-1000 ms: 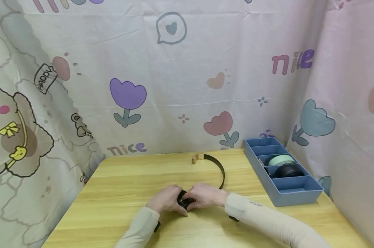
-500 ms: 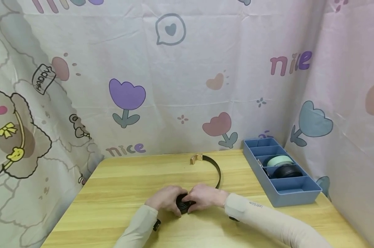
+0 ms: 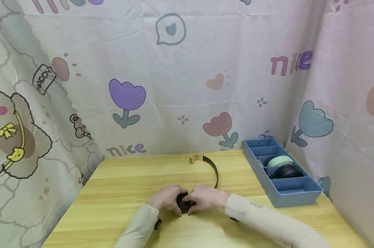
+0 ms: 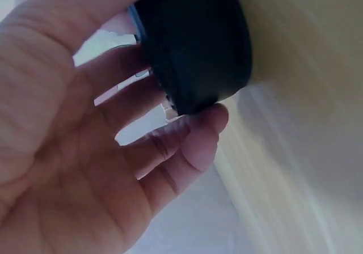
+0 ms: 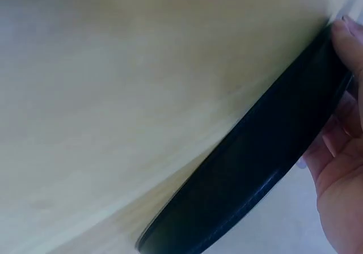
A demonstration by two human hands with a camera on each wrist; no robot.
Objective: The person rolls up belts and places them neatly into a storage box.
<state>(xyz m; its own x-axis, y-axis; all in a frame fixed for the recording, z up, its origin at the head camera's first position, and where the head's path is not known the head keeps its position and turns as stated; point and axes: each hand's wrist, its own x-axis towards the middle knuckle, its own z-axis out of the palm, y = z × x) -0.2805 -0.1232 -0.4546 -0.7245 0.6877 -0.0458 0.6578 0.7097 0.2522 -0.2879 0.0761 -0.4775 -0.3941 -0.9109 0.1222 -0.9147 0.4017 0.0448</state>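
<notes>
A black belt stands on edge on the wooden table, partly wound into a tight coil (image 3: 183, 206) between the two hands. My left hand (image 3: 166, 199) curves round the coil's left side, thumb in front; in the left wrist view its fingers hold the dark outer wrap (image 4: 198, 44). Opposite it, my right hand (image 3: 205, 198) pinches the coil and strap between thumb and fingers. From behind the right hand the loose strap (image 3: 217, 174) arcs to the back, ending in a gold buckle (image 3: 195, 158). The right wrist view shows this strap (image 5: 249, 157) running away from the fingertips.
A blue-grey compartment box (image 3: 286, 199) stands at the table's right side. Inside are a mint-green rolled belt (image 3: 279, 161) and a black rolled belt (image 3: 288, 171) in separate compartments. A printed curtain (image 3: 174, 79) hangs behind the table and along both sides.
The loose strap's arc has drawn in to the left, and the buckle has shifted slightly left. My left hand's thumb has moved a little left along the coil. Both hands keep their hold.
</notes>
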